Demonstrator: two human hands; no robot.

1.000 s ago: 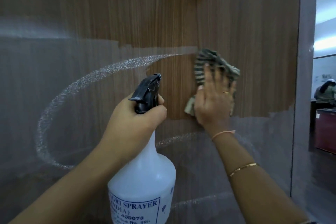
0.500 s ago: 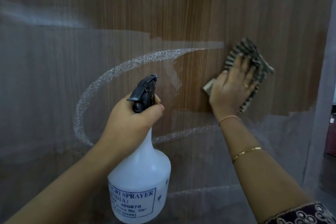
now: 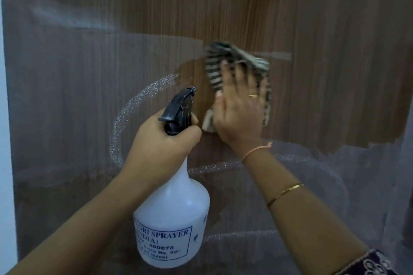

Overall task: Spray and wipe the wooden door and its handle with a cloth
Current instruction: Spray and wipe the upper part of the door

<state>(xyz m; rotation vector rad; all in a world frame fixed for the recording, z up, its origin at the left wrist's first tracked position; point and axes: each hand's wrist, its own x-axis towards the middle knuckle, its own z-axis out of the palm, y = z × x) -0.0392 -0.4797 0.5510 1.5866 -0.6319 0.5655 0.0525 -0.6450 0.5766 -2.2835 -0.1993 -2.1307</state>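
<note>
The wooden door (image 3: 312,18) fills the view, brown where wiped and hazy grey with spray rings elsewhere. My right hand (image 3: 240,110) presses a striped dark-and-cream cloth (image 3: 215,67) flat against the door's middle, fingers spread over it. My left hand (image 3: 161,143) grips the neck of a white spray bottle (image 3: 172,219) with a black trigger head (image 3: 178,109), held upright just left of the cloth. No door handle is in view.
A pale wall or frame strip (image 3: 4,163) runs down the far left edge. A curved line of spray droplets (image 3: 125,118) arcs on the door left of the bottle. Hazy film covers the lower right of the door (image 3: 335,185).
My right hand has swept the cloth from the right back toward the left, beside the bottle's head, clearing more of the spray arc. The view has shifted left, showing the door's left edge.
</note>
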